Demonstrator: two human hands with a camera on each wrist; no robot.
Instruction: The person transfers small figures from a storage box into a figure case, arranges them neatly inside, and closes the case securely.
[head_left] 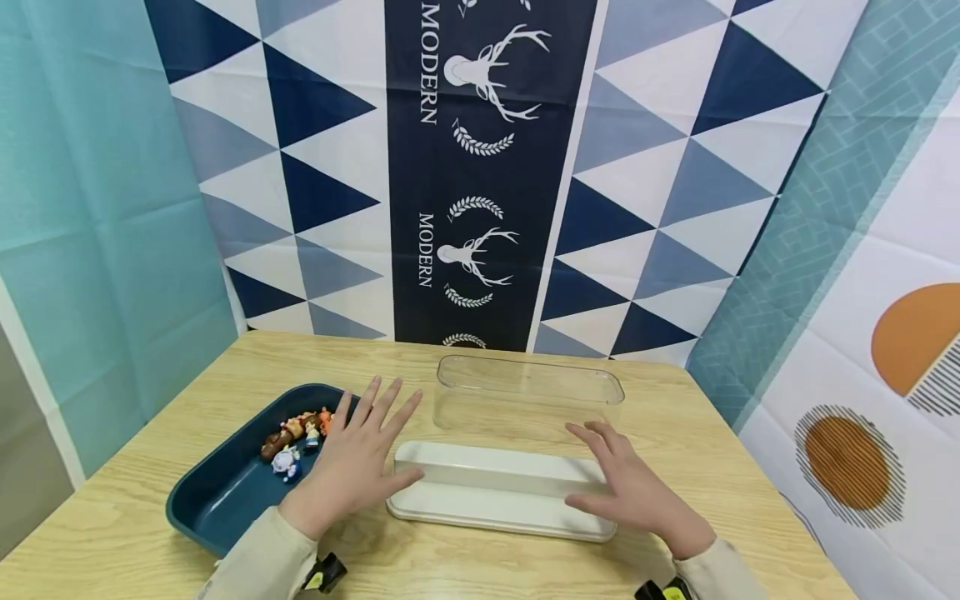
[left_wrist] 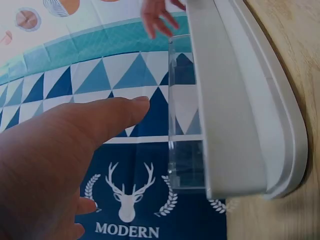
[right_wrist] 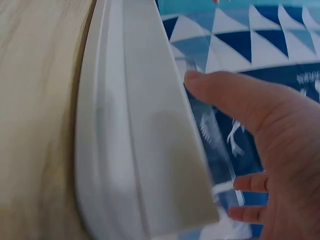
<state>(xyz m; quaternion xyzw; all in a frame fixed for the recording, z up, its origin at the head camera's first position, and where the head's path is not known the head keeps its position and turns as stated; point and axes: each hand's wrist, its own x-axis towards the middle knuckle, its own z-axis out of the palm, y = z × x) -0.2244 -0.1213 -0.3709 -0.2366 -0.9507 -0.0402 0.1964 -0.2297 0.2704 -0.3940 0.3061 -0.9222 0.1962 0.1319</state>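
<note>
A long white tray-like base (head_left: pixel 495 506) with a raised step along its back lies on the table, between my two hands. Behind it stands a clear plastic cover (head_left: pixel 525 408) with rounded ends. My left hand (head_left: pixel 356 462) hovers at the base's left end with fingers spread, holding nothing. Over the right end is my right hand (head_left: pixel 633 492), fingers apart and likewise holding nothing. In the left wrist view the thumb (left_wrist: pixel 115 112) stays apart from the base (left_wrist: pixel 235 100). The right wrist view shows the other thumb (right_wrist: pixel 220 90) near the base's step (right_wrist: pixel 165 125); contact is unclear.
At the left sits a dark blue basin (head_left: pixel 225 500), partly covered by my left hand and forearm. Several small toy figures (head_left: pixel 288 461) lie inside it. The wooden table (head_left: pixel 712 467) ends at patterned cloth walls (head_left: pixel 480 183) behind and at both sides.
</note>
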